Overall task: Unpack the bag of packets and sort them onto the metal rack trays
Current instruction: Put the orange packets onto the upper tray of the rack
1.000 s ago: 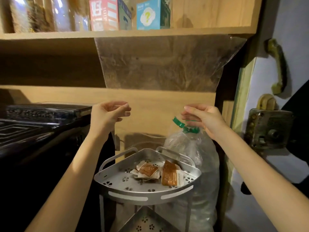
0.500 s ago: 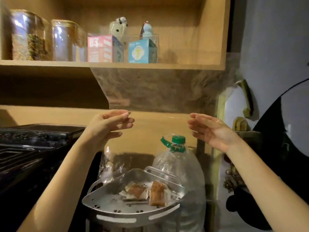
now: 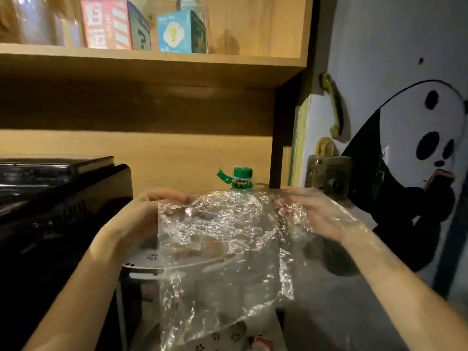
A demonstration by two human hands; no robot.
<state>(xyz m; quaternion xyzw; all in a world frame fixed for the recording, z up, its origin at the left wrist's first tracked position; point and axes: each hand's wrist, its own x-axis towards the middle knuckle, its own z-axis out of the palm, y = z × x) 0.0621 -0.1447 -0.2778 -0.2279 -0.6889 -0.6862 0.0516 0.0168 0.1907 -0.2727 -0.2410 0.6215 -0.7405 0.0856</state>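
The clear plastic bag [image 3: 222, 239] hangs crumpled between both hands, spread over the top tray of the metal rack [image 3: 144, 262] and draping down toward a lower tray [image 3: 228, 335]. It appears empty, though glare blocks a firm check. Risk: the slack film hides the packets on the trays, so any packet left inside could drop unseen or miss the rack; the hanging edge could also drag packets off a tray. The left hand [image 3: 149, 211] pinches the bag's upper left edge. The right hand [image 3: 311, 214] lies under the film with fingers extended; whether it grips cannot be determined. A green-capped bottle [image 3: 241, 177] stands just behind.
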